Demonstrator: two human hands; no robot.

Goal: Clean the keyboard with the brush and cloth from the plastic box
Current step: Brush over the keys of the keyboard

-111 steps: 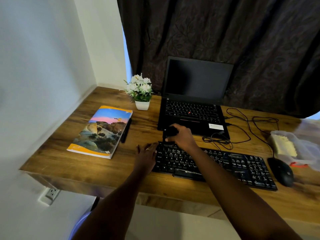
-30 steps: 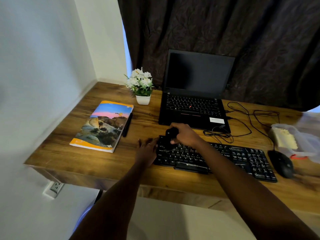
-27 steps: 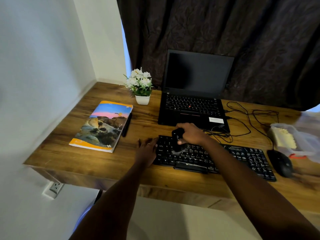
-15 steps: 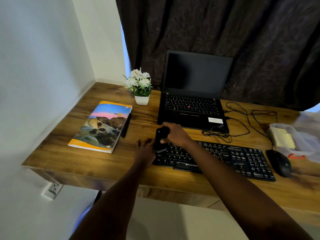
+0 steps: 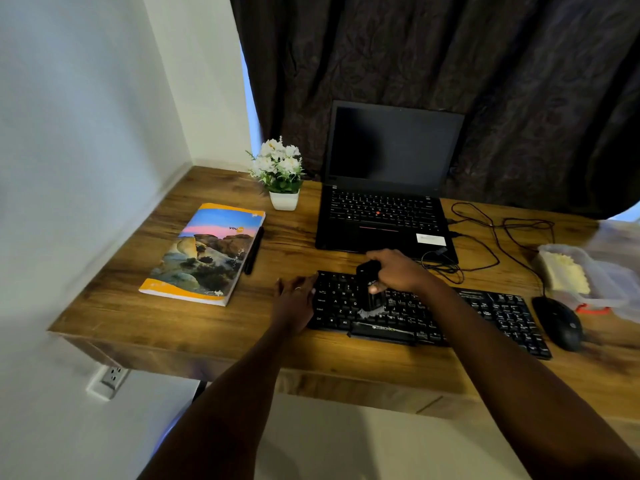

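Now | brush (image 5: 370,289) gripped upright by R hand (image 5: 394,271), bristles on keyboard (image 5: 485,313) mid-left keys | L hand (image 5: 294,299) laid flat at keyboard's left end | brush judged light, stiff body, soft tip; best held high on body | cloth (image 5: 566,275) in box (image 5: 604,297), far right
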